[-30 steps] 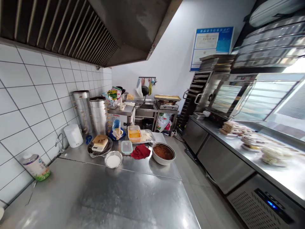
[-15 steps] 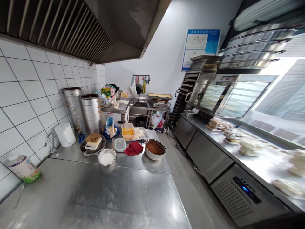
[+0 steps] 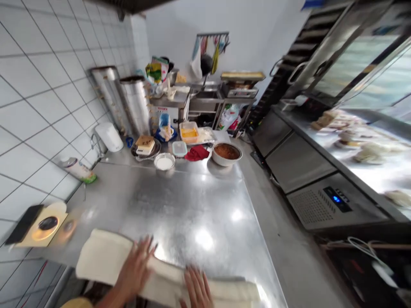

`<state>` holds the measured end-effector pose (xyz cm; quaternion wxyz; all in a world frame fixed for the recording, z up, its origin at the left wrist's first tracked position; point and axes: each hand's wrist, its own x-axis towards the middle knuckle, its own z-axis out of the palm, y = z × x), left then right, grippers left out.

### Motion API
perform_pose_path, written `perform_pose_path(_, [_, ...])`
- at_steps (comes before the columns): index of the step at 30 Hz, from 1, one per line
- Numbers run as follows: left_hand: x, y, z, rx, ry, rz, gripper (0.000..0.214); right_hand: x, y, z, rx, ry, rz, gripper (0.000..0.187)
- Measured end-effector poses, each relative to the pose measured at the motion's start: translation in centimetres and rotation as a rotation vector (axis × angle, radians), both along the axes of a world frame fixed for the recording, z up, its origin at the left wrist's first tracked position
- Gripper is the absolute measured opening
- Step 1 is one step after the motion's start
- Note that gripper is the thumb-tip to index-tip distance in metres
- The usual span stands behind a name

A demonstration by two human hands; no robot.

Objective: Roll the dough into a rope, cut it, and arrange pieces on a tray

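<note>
Your left hand and right hand lie flat, fingers spread, grip released, on a pale dough sheet at six o'clock on the steel bench.

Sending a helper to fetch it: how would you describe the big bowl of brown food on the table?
Look along the steel table, past the person's left hand and right hand, to its far end. The bowl is the widest thing there, at the right, beside a red cloth. Its brown contents set it apart from the white-filled dish beyond the cloth.
</note>
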<state>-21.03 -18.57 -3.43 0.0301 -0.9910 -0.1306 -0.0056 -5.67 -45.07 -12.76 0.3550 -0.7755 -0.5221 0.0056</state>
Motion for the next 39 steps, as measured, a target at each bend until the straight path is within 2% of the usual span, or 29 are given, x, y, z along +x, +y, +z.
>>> perform_pose_path(2, [-1.3,4.7,-0.2,0.068,0.007,0.131,0.067,-2.7,4.2,0.4,-0.111,0.004,0.029,0.081])
perform_pose_path(4, [-3.8,7.6,-0.7,0.094,0.007,0.195,0.067,-5.3,7.5,1.0,-0.161,0.0,0.022,0.086])
perform_pose_path(7, [-9.4,8.0,-0.6,0.079,0.04,0.156,0.069,-8.2,8.3,2.4,-0.21,-0.003,0.059,0.083])
perform_pose_path(9, [-12.5,8.3,0.5,0.056,0.076,0.11,0.07,-9.4,7.9,3.7,-0.234,0.012,0.1,0.078])
perform_pose_path(11, [-13.4,10.6,1.9,0.035,0.088,0.077,0.069,-10.0,9.2,5.2,-0.238,0.048,0.094,0.074])
perform_pose_path(13, [-12.6,14.8,2.7,0.022,0.079,0.08,0.068,-10.5,12.9,6.3,-0.264,0.1,0.05,0.073])
perform_pose_path(15, [-11.9,18.7,2.5,0.004,0.067,0.082,0.068,-11.3,17.2,6.7,-0.346,0.17,0.019,0.081])
perform_pose_path(17, [-13.3,20.2,1.9,-0.033,0.064,0.044,0.069,-12.7,19.9,6.7,-0.402,0.205,-0.001,0.085])
perform_pose_path(19, [-17.1,19.3,1.7,-0.071,0.04,0.031,0.072,-14.6,19.6,6.9,-0.414,0.196,0.044,0.083])
perform_pose_path(21, [-21.5,17.4,2.1,-0.101,-0.005,0.057,0.075,-16.0,17.4,7.6,-0.404,0.179,0.138,0.081])
perform_pose_path(23, [-24.0,16.3,2.7,-0.131,-0.036,0.058,0.076,-15.7,15.0,8.3,-0.393,0.177,0.22,0.081])
perform_pose_path(24, [-24.0,16.5,3.1,-0.137,-0.047,0.054,0.077,-14.7,14.3,8.5,-0.396,0.176,0.229,0.083])
perform_pose_path(26, [-22.0,18.0,3.5,-0.13,-0.045,0.039,0.082,-11.7,13.7,8.5,-0.423,0.159,0.174,0.091])
perform_pose_path(28, [-19.3,20.2,3.4,-0.105,-0.01,-0.014,0.087,-8.7,13.9,8.0,-0.466,0.126,0.094,0.102])
perform_pose_path(30, [-18.5,21.8,2.8,-0.078,0.046,-0.081,0.085,-7.3,13.6,7.2,-0.487,0.088,0.106,0.099])
perform_pose_path(33, [-21.6,21.6,2.2,-0.028,0.094,-0.111,0.072,-8.6,11.4,6.4,-0.489,0.045,0.158,0.081])
perform_pose_path(36, [-24.7,20.6,2.6,0.022,0.108,-0.12,0.072,-9.7,9.0,6.0,-0.516,0.054,0.182,0.074])
perform_pose_path(39, [-23.6,21.4,3.5,0.036,0.143,-0.137,0.078,-8.2,8.9,5.7,-0.542,0.12,0.175,0.079])
